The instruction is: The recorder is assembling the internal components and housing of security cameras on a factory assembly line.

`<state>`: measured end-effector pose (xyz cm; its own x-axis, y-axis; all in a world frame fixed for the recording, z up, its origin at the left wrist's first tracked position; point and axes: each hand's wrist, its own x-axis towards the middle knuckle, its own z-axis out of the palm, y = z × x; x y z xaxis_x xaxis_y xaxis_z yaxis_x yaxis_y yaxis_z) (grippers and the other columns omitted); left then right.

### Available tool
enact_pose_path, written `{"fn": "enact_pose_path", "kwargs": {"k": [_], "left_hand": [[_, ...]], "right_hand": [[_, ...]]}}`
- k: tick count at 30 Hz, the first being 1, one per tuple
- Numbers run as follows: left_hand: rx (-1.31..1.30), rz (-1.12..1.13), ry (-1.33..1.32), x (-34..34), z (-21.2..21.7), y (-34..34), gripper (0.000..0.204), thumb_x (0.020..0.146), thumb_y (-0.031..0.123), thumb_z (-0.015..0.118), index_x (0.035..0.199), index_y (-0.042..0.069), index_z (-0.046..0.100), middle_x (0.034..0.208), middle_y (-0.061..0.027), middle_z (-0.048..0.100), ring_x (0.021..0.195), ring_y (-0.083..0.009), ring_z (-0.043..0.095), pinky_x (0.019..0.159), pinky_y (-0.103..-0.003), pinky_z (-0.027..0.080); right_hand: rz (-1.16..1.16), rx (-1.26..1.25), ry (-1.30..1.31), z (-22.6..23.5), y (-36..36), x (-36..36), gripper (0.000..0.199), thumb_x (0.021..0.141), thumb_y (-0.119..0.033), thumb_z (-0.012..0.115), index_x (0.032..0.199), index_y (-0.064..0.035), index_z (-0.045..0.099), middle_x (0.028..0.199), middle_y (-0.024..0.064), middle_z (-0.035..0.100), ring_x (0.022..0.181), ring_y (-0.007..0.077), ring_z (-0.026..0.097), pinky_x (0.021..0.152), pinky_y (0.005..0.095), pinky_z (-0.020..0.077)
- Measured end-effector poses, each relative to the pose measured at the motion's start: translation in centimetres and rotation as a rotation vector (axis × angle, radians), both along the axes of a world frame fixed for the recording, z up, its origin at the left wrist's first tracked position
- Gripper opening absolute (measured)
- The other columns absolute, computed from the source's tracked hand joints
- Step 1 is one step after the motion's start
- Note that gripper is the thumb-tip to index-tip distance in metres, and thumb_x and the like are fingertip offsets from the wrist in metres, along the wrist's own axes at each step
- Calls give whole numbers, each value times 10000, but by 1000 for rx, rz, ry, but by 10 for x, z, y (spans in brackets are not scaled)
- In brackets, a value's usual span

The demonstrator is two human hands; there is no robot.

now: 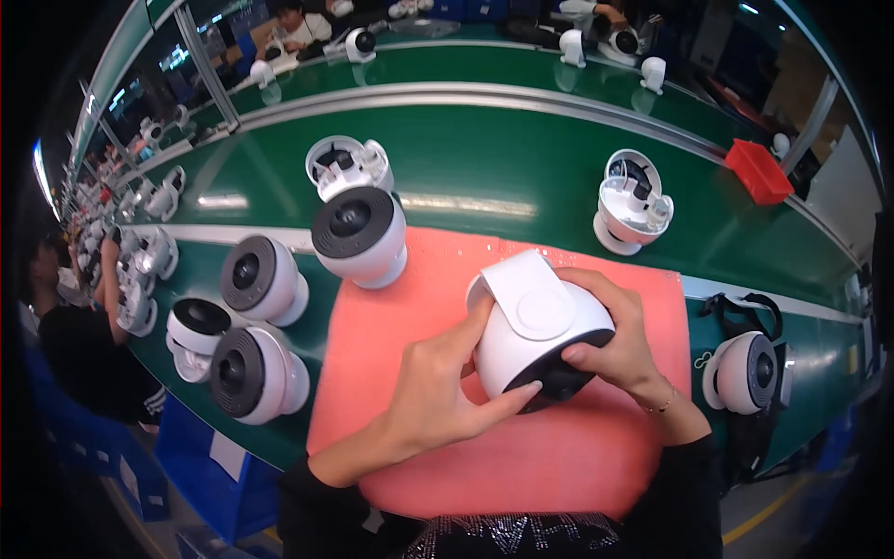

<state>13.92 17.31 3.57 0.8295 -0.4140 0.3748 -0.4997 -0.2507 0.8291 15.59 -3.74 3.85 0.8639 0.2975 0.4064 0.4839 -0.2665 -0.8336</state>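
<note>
Above the pink foam mat (363,340), I hold a rounded white security camera (507,347) with a black lens face tilted down toward me. A white bracket with a round disc sits on its upper side. My left hand (438,382) grips its left side, the thumb pressed near the lower rim of the black face. My right hand (616,335) wraps the right side, its thumb resting on the black face's upper edge. Another camera (359,238) with a dark grey face stands at the mat's far left corner.
Several similar cameras (258,374) stand at the left on the green bench. Two opened camera housings (346,166) (635,203) sit on the green belt ahead. One camera (745,373) lies at the right beside a black strap (750,312). A red bin (759,171) stands far right; co-workers sit left and across.
</note>
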Motion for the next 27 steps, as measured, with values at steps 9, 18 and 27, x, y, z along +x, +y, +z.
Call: {"fn": "enact_pose_path", "kwargs": {"k": [9, 18, 27], "left_hand": [[-840, -215, 137, 73, -4, 3, 646, 738, 262, 625, 1243, -54, 375, 1203, -169, 483, 1133, -244, 475, 979, -367, 360], [-1354, -165, 328, 113, -30, -57, 696, 816, 594, 388, 1313, 108, 352, 1278, -105, 439, 1172, -286, 431, 987, -428, 350], [-1073, -147, 860, 141, -70, -69, 559, 835, 377, 588, 1268, 213, 274, 1294, -68, 304, 1260, -264, 265, 982, -451, 286]], "right_hand": [[97, 353, -96, 19, 32, 32, 977, 650, -188, 773, 1385, -67, 141, 1299, 183, 355, 1184, 268, 413, 929, 368, 411], [-176, 249, -214, 17, 43, 45, 947, 606, -118, 779, 1370, -42, 224, 1245, 163, 459, 1128, 266, 496, 915, 378, 458], [-139, 871, 620, -69, -8, 133, 786, 735, -447, 675, 1258, -14, 279, 1183, 178, 447, 982, 253, 561, 848, 390, 470]]}}
